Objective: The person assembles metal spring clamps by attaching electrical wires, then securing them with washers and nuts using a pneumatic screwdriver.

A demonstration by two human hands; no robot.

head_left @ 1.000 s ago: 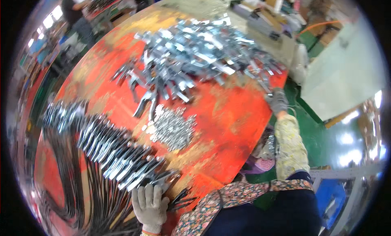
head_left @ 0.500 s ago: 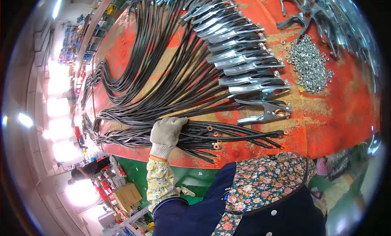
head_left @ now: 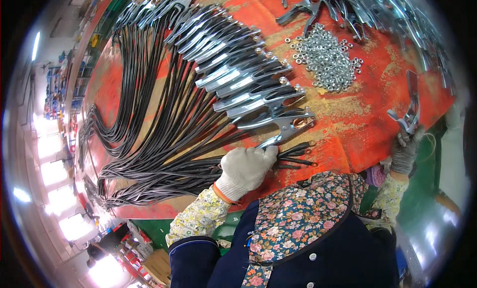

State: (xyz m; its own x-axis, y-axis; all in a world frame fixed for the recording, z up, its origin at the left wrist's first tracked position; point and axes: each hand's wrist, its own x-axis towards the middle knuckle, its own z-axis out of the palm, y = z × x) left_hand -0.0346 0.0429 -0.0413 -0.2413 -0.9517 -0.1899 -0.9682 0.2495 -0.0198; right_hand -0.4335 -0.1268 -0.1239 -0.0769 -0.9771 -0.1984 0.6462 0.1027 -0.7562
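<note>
My left hand (head_left: 247, 171), in a white knitted glove, is closed over black cables (head_left: 198, 173) near their lugged ends at the front of the table. A few cable ends with copper lugs (head_left: 310, 154) stick out past its fingers. My right hand (head_left: 406, 151), in a grey glove, is at the table's right edge, gripping a silver spring clamp (head_left: 411, 109) that stands up from its fingers. Just beyond my left hand lies a clamp with a copper-coloured jaw (head_left: 293, 129), the nearest of a long row of silver clamps (head_left: 238, 69) joined to black cables.
A pile of metal nuts (head_left: 328, 59) lies beyond the row on the red, worn table top (head_left: 343, 119). Loose clamps (head_left: 357, 9) are heaped at the far right. More cables (head_left: 134, 89) run in bent bundles toward the left edge. Green floor shows below the table.
My left hand has slid right along the cables toward their lugged ends. My right hand has come into view at the right with a clamp. The view has shifted right.
</note>
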